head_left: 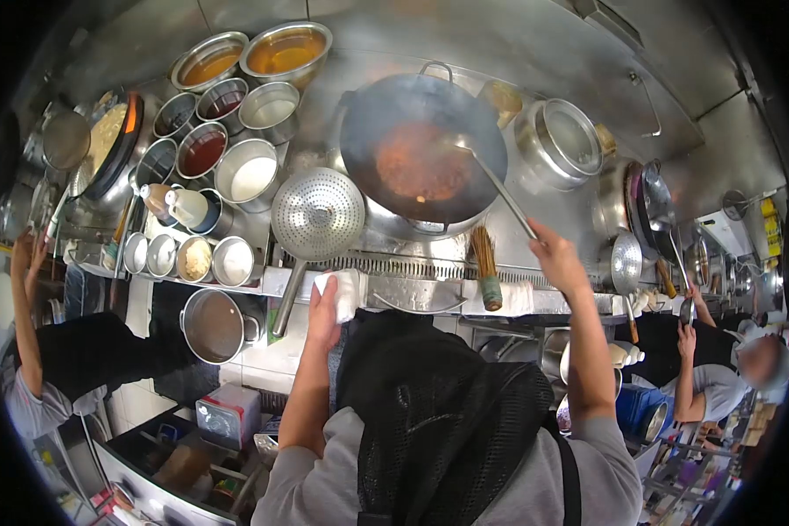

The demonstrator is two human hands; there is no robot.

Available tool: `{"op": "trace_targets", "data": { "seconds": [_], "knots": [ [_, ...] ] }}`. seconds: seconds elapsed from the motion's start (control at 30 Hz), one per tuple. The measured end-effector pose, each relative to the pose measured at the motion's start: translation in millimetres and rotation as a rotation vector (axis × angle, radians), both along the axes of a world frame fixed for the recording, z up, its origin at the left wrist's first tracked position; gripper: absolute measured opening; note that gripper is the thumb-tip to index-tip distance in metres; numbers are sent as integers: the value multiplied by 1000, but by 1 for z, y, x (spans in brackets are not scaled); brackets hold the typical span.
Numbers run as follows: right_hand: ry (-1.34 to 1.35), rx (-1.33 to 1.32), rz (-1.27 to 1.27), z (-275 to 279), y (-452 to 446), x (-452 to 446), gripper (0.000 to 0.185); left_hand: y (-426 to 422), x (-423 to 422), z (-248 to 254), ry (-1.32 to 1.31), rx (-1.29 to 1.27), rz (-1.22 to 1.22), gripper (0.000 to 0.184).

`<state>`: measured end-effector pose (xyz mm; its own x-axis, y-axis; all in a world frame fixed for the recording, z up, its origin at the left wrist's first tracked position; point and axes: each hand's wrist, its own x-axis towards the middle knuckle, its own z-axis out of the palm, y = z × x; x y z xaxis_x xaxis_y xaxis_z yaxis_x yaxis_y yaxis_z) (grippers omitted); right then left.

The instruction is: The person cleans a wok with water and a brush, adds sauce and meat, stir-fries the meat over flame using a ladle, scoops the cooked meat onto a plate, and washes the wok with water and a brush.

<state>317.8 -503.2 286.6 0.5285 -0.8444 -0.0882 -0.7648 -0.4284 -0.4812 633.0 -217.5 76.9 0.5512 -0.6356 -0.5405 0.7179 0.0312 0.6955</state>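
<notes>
Gripping: right hand (pixel 556 256), closed round the upper end of a long-handled metal ladle (pixel 504 193), whose head meets the reddish food (pixel 416 162) inside the black wok (pixel 364 140); haze partly veils the contents. Left hand (pixel 323 323): fingers extended and slightly bent against a folded white cloth (pixel 349 296) at the near edge of the steel tabletop (pixel 552 210); whether it is pinched or merely touched, cannot tell. Adjacent, left of wok: perforated skimmer (pixel 318 213), handle projecting over the edge beside the left hand. Adjacent, front right of wok: bristle brush (pixel 484 263), upright to the view. Handling note: stirring appears to be the step in hand; best done with the ladle head low along the curved wall, scooping from beneath and folding inward, so nothing catches. Advisable: cloth thickly folded before touching hot metal; left forearm clear of the skimmer handle.
</notes>
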Motion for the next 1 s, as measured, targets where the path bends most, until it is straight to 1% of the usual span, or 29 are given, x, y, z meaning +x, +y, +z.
{"op": "trace_targets", "data": {
  "seconds": [0.03, 0.07, 0.13, 0.17, 0.2, 0.27, 0.3, 0.33, 0.4, 0.43, 0.5, 0.6, 0.63, 0.7, 0.77, 0.83, 0.9, 1.0],
  "knots": [
    [-22, -16, 28, 11, 6, -9, 45, -1, 0, -7, -20, -25, 30, 43],
    [-16, -13, 34, 12, 12, -18, 45, 2, 1, -16, -13, -23, 36, 43],
    [245, -55, 31, 14, 22, -29, 45, 3, 5, -22, -14, -4, 36, 38],
    [358, -53, 45, 6, 26, -23, 45, 2, 3, -26, -15, -4, 45, 35],
    [361, -56, 39, -8, 19, -25, 45, 0, 1, -24, -12, -8, 40, 35],
    [169, -97, 41, -40, 1, -26, 45, 0, -4, -19, -4, 8, 11, 39],
    [98, -121, 26, -41, -1, -22, 45, 0, -6, -15, -5, 6, 16, 39],
    [94, -124, 33, -40, -3, -20, 45, -3, -7, -11, 2, 12, 21, 41],
    [-36, -226, 62, -37, 2, -17, 45, -1, -8, -10, 12, 25, 23, 43],
    [-35, -225, 68, -34, 5, -11, 45, 0, -9, -11, 13, 6, 36, 45],
    [184, -112, -58, -31, 16, 2, 45, 3, -10, -12, 10, -12, 52, 47],
    [214, -56, 9, -59, -4, 9, 45, 7, -13, -6, 39, 24, 43, 47],
    [211, -59, 15, -58, -12, 8, 45, 8, -16, -6, 38, 14, 36, 46],
    [-21, -92, 100, -57, -21, 8, 46, 11, -17, -4, 36, 9, 36, 45],
    [-47, -97, 105, -33, -2, 11, 46, 15, -17, -4, 15, -31, 33, 43],
    [-70, -101, 113, -30, 17, 12, 47, 20, -18, -7, 16, -8, 63, 42],
    [189, 27, 44, -37, 28, 12, 47, 20, -14, -8, 7, 3, 84, 42],
    [216, -3, 27, -52, 25, 19, 47, 22, -15, -8, 11, -4, 81, 43]
  ]
}}
